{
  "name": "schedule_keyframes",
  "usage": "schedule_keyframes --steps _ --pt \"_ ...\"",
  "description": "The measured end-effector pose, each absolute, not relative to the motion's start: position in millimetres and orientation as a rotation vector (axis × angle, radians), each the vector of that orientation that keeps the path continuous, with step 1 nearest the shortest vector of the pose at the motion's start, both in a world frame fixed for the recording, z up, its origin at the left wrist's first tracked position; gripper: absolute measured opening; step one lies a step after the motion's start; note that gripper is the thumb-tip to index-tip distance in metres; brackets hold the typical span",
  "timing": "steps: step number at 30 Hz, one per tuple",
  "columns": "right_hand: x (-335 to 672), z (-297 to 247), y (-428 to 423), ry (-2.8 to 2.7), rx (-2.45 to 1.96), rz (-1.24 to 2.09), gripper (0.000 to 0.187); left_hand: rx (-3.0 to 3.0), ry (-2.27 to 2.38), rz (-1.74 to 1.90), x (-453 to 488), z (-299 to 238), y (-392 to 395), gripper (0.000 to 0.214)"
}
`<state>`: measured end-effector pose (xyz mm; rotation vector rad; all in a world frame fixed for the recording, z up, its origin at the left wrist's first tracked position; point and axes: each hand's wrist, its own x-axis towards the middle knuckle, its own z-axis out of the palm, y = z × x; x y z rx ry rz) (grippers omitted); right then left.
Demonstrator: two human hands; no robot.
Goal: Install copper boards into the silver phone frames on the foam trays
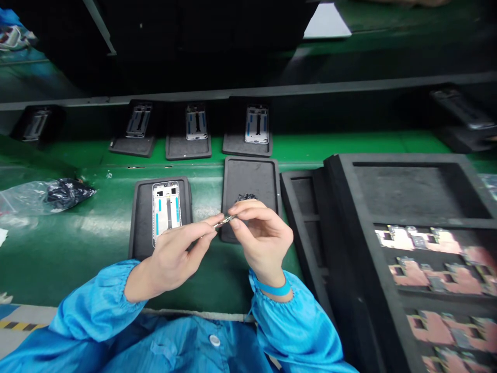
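Note:
Between my two hands is a small phone circuit board (223, 222), seen nearly edge-on. My left hand (174, 254) pinches its left end between thumb and fingers. The fingertips of my right hand (264, 233) close on the other end; a blue band circles that wrist. Beneath my left hand lies a black foam tray (142, 217) bearing a white phone frame (166, 207) with blue strips, its lower end covered by the hand. Behind my right hand, another foam tray (250, 173) holds a small crumpled dark thing (246, 197), partly hidden by my fingers.
At right, a large black foam tray (345, 197) holds rows of circuit boards (419, 239). Several foam trays with phone frames (257, 124) line the green strip at the back. Left, a clear plastic bag (31, 197) with black wrapping lies on the green bench (97, 243).

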<state>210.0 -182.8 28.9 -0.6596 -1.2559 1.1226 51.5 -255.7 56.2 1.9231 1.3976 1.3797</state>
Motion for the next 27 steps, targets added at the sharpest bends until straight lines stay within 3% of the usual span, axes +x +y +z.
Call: schedule_keyframes --steps 7,15,19,25,27 --pt "212.3 23.6 -182.7 -1.103 -0.743 1.427 0.014 1.228 1.337 1.283 56.0 63.7 -256.8 0.011" --pt "211.8 23.7 -183.7 -1.049 -0.834 1.484 0.012 0.974 1.243 1.202 59.5 69.5 -253.2 0.016" --pt "213.2 19.4 -181.7 -0.944 -0.856 1.611 0.018 0.876 1.206 1.164 57.2 67.6 -247.4 0.027" --pt "209.6 18.3 -185.8 -1.033 -0.629 1.805 0.051 0.659 1.157 1.12 49.6 70.7 -222.2 0.062" --pt "205.3 17.3 -188.4 -1.034 -0.618 1.811 0.05 0.599 1.131 1.094 51.3 72.8 -213.3 0.068"
